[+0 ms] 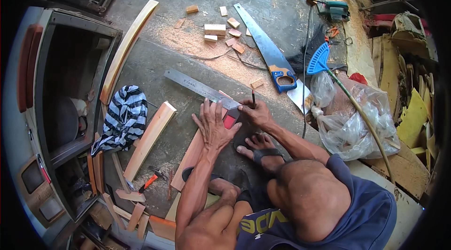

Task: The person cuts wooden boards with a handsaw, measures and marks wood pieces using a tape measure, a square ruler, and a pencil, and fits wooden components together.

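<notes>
A metal try square (190, 82) with a red-faced stock lies across a narrow wooden board (189, 161) on the floor in front of me. My left hand (213, 128) holds the square against the board, fingers over its blade and thumb by the stock. Pinched in my right hand (257, 115) is a dark pencil (253, 96), standing nearly upright. The right fingers rest by the square's end, near the board's edge. My left palm hides part of the board, and the pencil's tip is hidden.
A handsaw (265, 43) lies beyond, beside small wood offcuts (215, 29) and sawdust. Planks (150, 139), a striped cloth (124, 118) and an orange-handled hammer (151, 178) are at left. A blue rake (319, 58), plastic bags (361, 118) and a green power tool (336, 10) are at right.
</notes>
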### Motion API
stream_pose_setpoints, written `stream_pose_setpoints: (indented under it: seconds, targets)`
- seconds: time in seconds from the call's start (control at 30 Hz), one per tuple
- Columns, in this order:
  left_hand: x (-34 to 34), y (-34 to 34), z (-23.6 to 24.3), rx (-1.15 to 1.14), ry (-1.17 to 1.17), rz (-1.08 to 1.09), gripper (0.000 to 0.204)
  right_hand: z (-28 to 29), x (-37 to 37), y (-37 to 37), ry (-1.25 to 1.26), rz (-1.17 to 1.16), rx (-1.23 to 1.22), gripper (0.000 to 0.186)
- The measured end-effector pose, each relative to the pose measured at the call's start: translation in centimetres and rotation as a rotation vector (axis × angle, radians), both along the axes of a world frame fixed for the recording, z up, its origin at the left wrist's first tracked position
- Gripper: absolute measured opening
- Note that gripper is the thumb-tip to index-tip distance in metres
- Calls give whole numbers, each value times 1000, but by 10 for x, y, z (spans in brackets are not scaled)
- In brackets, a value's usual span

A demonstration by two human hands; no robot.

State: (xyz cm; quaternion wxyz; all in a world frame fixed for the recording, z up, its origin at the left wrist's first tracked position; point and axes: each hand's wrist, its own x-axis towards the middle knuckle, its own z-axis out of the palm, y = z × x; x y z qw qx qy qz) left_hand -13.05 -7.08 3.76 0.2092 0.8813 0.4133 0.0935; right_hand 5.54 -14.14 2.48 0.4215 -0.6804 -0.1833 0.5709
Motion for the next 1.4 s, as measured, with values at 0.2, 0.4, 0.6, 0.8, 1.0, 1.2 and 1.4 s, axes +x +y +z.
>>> stream_pose_setpoints:
  seconds: [0.2,0.4,0.6,0.8,1.0,1.2,1.4]
  targets:
    - [4,-2,-9,34,39,-18,112,-1,0,-2,-33,5,-18,28]
    - [3,4,-10,85,23,-42,99,0,1,-1,-25,31,-7,30]
    - [7,1,-8,125,-4,-39,99,-4,7,-2,-29,72,-37,31]
    - [4,3,-11,122,4,-59,98,7,12,2,-84,138,-80,34]
    - [6,3,-11,136,-9,-64,95,16,33,17,-590,243,206,35]
    - [10,-1,-3,132,95,-42,96,52,33,47,-727,590,393,30]
    - [16,0,1,95,134,-27,98,57,34,71,-885,747,371,29]
